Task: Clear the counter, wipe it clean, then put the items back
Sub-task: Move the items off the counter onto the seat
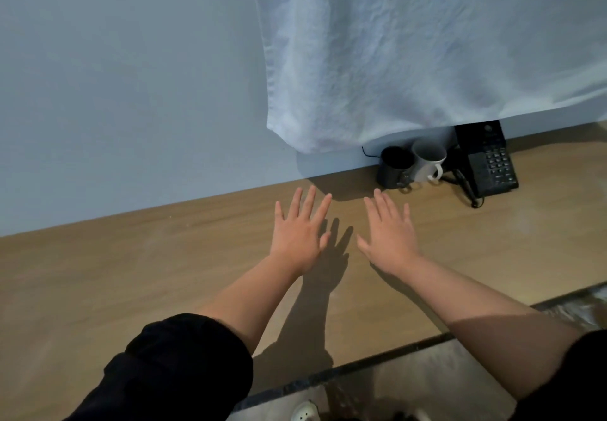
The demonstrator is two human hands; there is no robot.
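A wooden counter [131, 272] runs along a pale wall. At its back right stand a black mug [392, 167], a white mug [428, 162] touching it, and a black desk telephone [489, 164] with its cord trailing forward. My left hand [300, 233] and my right hand [391, 233] are stretched out side by side over the middle of the counter, palms down, fingers straight and spread, holding nothing. Both hands are short of the mugs.
A white cloth [410, 52] hangs down the wall above the mugs and phone, its hem just over them. The counter's dark front edge [377, 360] crosses the lower right, with floor and a shoe tip [305, 412] below.
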